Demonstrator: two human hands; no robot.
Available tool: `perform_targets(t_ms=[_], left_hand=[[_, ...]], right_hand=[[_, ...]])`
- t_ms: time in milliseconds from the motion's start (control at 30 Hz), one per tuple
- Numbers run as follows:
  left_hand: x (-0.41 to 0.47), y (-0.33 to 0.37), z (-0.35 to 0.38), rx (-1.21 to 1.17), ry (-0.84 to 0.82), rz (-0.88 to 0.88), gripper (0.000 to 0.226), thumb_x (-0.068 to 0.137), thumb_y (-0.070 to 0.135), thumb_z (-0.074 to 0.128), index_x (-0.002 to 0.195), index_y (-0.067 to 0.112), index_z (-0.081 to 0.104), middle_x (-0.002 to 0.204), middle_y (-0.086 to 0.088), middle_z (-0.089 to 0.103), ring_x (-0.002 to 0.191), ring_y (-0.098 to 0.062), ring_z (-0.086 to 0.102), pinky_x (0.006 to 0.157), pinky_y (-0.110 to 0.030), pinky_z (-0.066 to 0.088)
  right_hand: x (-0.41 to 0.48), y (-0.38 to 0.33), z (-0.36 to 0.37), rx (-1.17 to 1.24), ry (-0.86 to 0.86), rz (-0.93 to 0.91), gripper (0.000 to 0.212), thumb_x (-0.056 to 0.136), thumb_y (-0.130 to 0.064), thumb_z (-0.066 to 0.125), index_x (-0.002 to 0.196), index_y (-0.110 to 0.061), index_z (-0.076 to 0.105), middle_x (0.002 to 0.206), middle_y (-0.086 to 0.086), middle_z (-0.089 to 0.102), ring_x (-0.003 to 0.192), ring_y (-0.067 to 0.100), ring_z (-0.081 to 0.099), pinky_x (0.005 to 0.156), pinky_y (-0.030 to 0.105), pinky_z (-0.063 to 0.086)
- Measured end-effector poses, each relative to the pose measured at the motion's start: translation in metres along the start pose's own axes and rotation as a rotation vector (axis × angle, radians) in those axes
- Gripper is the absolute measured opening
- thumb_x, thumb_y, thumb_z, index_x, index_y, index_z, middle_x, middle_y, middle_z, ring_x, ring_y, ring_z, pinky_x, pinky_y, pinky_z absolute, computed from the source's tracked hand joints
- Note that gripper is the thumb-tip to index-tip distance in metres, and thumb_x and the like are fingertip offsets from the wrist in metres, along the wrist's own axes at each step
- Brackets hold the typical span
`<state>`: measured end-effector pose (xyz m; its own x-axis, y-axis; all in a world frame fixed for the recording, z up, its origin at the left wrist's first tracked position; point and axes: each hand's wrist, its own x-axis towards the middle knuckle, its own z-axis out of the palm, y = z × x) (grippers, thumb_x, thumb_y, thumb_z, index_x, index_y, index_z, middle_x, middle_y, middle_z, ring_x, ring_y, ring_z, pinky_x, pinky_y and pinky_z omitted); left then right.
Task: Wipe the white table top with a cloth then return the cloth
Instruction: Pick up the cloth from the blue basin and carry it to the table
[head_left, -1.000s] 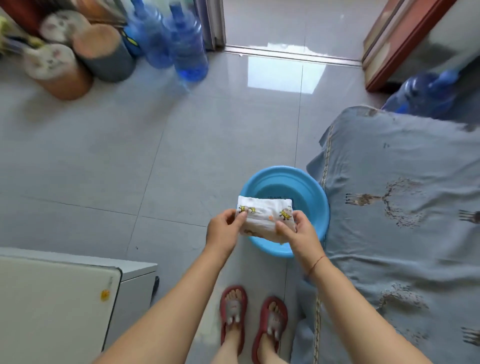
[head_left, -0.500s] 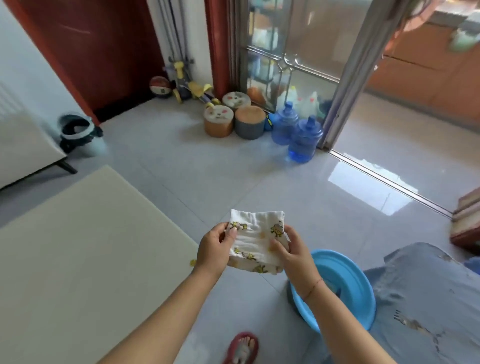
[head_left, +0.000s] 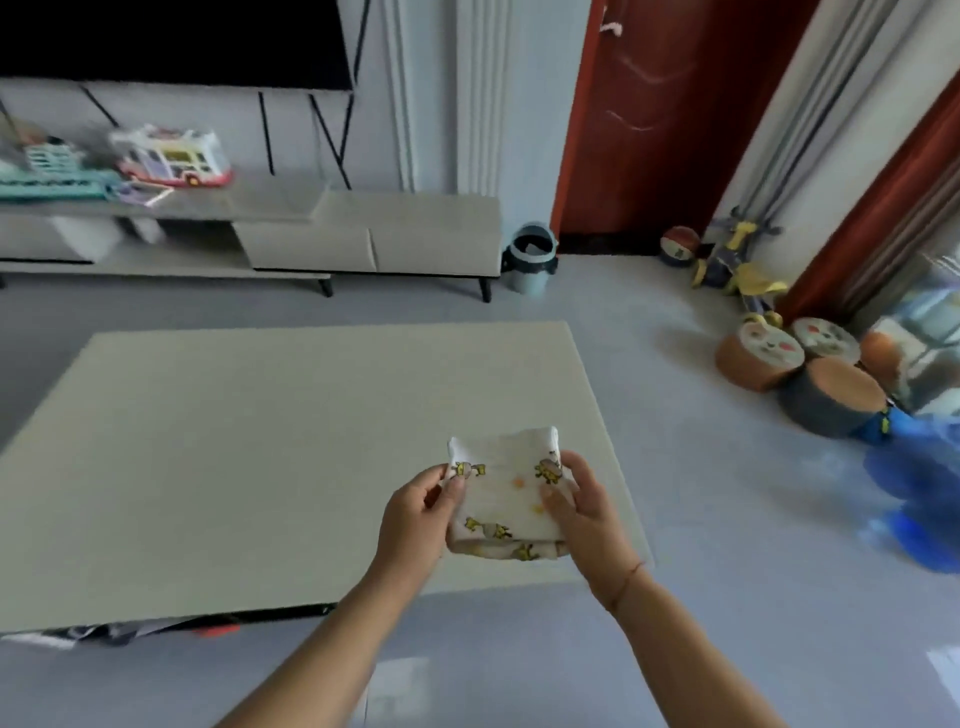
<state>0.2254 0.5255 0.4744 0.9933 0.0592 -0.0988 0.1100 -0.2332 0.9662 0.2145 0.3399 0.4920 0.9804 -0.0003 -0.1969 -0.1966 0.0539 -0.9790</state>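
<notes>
The person holds a folded white cloth (head_left: 501, 493) with small yellow printed figures over the near right corner of the white desk (head_left: 260, 441). The left hand (head_left: 415, 514) grips the left edge of the cloth: its fingers (head_left: 454, 488) are curled, the thumb pressing on the upper face, and the other fingers go under the fold, where they are hidden. The right hand (head_left: 582, 512) grips the right edge in the same way, with the thumb laid on the upper face near an orange spot and the other fingers wrapped behind the side of the cloth. So the cloth lies between the two hands, pinched at both sides, with its middle part free and its far edge standing out past the fingertips. It cannot be told whether the lower fold touches the desk top. The desk top is a large pale rectangle. Beyond the far edge of the desk stands a low grey cabinet (head_left: 363, 234) with a toy bus (head_left: 171, 156) on it, and a small bin (head_left: 530, 257) is beside the right end of that cabinet. To the right of the desk, well apart from it on the floor, are some round stools (head_left: 758, 358) and a blurred blue water bottle (head_left: 914, 499).
</notes>
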Motion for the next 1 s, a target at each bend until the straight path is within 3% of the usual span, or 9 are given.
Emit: perform_targets(t_ms=[100, 300, 500, 633, 767, 833, 900, 1000], left_hand=[[0.003, -0.015, -0.087, -0.020, 0.128, -0.017, 0.017, 0.096, 0.025, 0.054, 0.090, 0.025, 0.070, 0.049, 0.011, 0.044, 0.048, -0.009, 0.038, 0.050, -0.027, 0.029], [0.003, -0.052, -0.262, -0.073, 0.292, -0.047, 0.020, 0.096, 0.026, 0.054, 0.084, 0.025, 0.069, 0.049, 0.015, 0.048, 0.047, -0.001, 0.040, 0.048, -0.017, 0.031], [0.003, -0.089, -0.414, -0.042, 0.438, -0.117, 0.018, 0.094, 0.033, 0.054, 0.084, 0.038, 0.068, 0.057, 0.005, 0.044, 0.053, -0.009, 0.040, 0.052, -0.020, 0.034], [0.014, -0.109, -0.480, -0.089, 0.498, -0.153, 0.020, 0.096, 0.032, 0.053, 0.086, 0.037, 0.069, 0.062, 0.002, 0.047, 0.057, -0.010, 0.043, 0.056, -0.025, 0.036], [0.038, -0.128, -0.529, -0.125, 0.582, -0.177, 0.020, 0.096, 0.030, 0.053, 0.086, 0.035, 0.070, 0.055, 0.010, 0.045, 0.052, -0.008, 0.039, 0.048, -0.021, 0.033], [0.050, -0.137, -0.550, -0.139, 0.634, -0.194, 0.018, 0.095, 0.030, 0.054, 0.086, 0.030, 0.069, 0.056, 0.002, 0.047, 0.055, -0.011, 0.042, 0.053, -0.025, 0.034], [0.061, -0.147, -0.571, -0.160, 0.656, -0.206, 0.017, 0.095, 0.030, 0.055, 0.087, 0.027, 0.069, 0.069, -0.015, 0.060, 0.065, -0.016, 0.052, 0.062, -0.031, 0.040], [0.072, -0.164, -0.601, -0.191, 0.698, -0.232, 0.019, 0.096, 0.029, 0.055, 0.087, 0.036, 0.070, 0.077, -0.007, 0.070, 0.071, -0.011, 0.061, 0.067, -0.029, 0.046]], right_hand=[[0.022, -0.004, 0.089, -0.067, -0.114, -0.023, 0.031, 0.095, 0.002, 0.046, 0.118, -0.018, 0.051, 0.092, -0.001, 0.070, 0.076, 0.006, 0.066, 0.062, 0.023, 0.052], [0.053, 0.001, 0.277, -0.127, -0.282, -0.019, 0.035, 0.096, -0.004, 0.048, 0.121, -0.027, 0.051, 0.094, -0.004, 0.073, 0.084, 0.014, 0.069, 0.071, 0.035, 0.057], [0.065, 0.010, 0.437, -0.091, -0.446, 0.034, 0.035, 0.096, -0.007, 0.047, 0.117, -0.035, 0.052, 0.095, -0.008, 0.073, 0.083, 0.011, 0.070, 0.056, 0.026, 0.053], [0.086, 0.012, 0.514, -0.100, -0.532, 0.040, 0.038, 0.096, -0.007, 0.047, 0.119, -0.037, 0.052, 0.098, -0.007, 0.073, 0.085, 0.014, 0.070, 0.056, 0.027, 0.054], [0.119, 0.017, 0.575, -0.144, -0.605, 0.040, 0.039, 0.096, -0.008, 0.048, 0.118, -0.040, 0.051, 0.098, -0.011, 0.072, 0.085, 0.012, 0.070, 0.058, 0.025, 0.054], [0.136, 0.021, 0.603, -0.166, -0.641, 0.046, 0.038, 0.096, -0.009, 0.048, 0.120, -0.038, 0.050, 0.098, -0.011, 0.072, 0.086, 0.011, 0.070, 0.059, 0.024, 0.054], [0.152, 0.027, 0.630, -0.188, -0.658, 0.054, 0.038, 0.096, -0.010, 0.050, 0.123, -0.036, 0.050, 0.099, -0.011, 0.072, 0.087, 0.011, 0.070, 0.061, 0.024, 0.054], [0.168, 0.035, 0.669, -0.217, -0.685, 0.060, 0.038, 0.095, -0.010, 0.051, 0.123, -0.036, 0.050, 0.099, -0.010, 0.071, 0.087, 0.010, 0.069, 0.063, 0.024, 0.054]])
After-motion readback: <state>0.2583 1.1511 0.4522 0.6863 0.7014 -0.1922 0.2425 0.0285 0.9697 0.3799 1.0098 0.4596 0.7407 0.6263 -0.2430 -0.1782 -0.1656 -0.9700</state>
